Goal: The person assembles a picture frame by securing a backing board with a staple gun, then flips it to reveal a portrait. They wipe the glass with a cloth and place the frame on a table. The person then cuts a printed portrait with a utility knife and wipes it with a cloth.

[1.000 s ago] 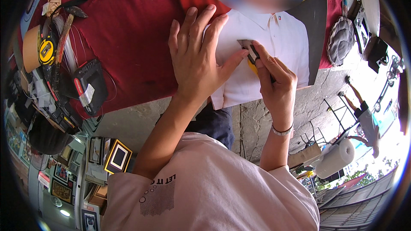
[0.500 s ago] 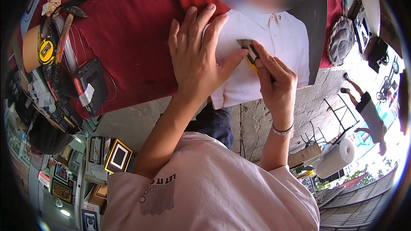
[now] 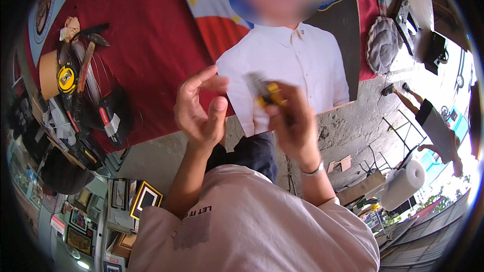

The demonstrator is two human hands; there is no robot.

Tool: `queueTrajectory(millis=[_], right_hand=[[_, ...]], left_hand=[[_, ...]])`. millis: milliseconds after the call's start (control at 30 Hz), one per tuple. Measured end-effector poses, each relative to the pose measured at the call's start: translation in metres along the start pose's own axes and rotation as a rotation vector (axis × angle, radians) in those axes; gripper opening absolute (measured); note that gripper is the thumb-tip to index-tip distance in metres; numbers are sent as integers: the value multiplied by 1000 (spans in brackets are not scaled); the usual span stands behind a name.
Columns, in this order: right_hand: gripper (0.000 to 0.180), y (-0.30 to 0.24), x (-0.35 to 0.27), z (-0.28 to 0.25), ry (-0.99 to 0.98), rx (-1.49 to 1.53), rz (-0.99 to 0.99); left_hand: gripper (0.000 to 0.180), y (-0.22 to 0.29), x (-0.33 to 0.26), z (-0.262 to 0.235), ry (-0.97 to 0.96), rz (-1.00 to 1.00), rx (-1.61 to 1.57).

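My right hand point(image 3: 298, 128) is closed around a yellow and black utility knife point(image 3: 270, 94); its blade end is smeared by motion and points up and left. Held above the near left part of a large print point(image 3: 322, 63), the knife looks apart from the surface. The print shows a person in a white collared shirt beside a flag. My left hand point(image 3: 200, 108) is raised by the print's left edge, fingers loosely bent and apart, holding nothing. Under the print lies a dark red cloth point(image 3: 146, 45) covering the table.
On the left are a tape measure point(image 3: 67, 78), a brown tape roll point(image 3: 49, 73) and a black and red tool case point(image 3: 108, 118). A grey round cushion point(image 3: 384, 45) lies right of the print. Framed pictures point(image 3: 146, 200) stand lower left; a white roll point(image 3: 403, 184) lies lower right. Someone point(image 3: 438, 126) stands beyond.
My left hand has lifted off the print and drawn back toward me, fingers curling. My right hand has moved left and nearer with the knife, raising it from the print.
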State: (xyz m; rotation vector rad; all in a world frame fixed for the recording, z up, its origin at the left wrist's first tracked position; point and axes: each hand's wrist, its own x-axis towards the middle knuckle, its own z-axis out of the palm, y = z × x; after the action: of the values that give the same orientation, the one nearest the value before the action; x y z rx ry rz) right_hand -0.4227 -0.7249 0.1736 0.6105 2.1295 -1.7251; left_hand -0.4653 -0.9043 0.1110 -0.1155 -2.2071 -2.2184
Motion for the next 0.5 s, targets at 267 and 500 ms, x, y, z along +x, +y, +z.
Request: queueTrajectory(millis=[267,500], right_hand=[[34,-8,-4,33,-196,-142,-330],[23,-15,21,60,-200,-156,-217]], left_hand=[[10,57,-6,-46,-50,-369,124],[18,51,-17,-64,254,-489,292]])
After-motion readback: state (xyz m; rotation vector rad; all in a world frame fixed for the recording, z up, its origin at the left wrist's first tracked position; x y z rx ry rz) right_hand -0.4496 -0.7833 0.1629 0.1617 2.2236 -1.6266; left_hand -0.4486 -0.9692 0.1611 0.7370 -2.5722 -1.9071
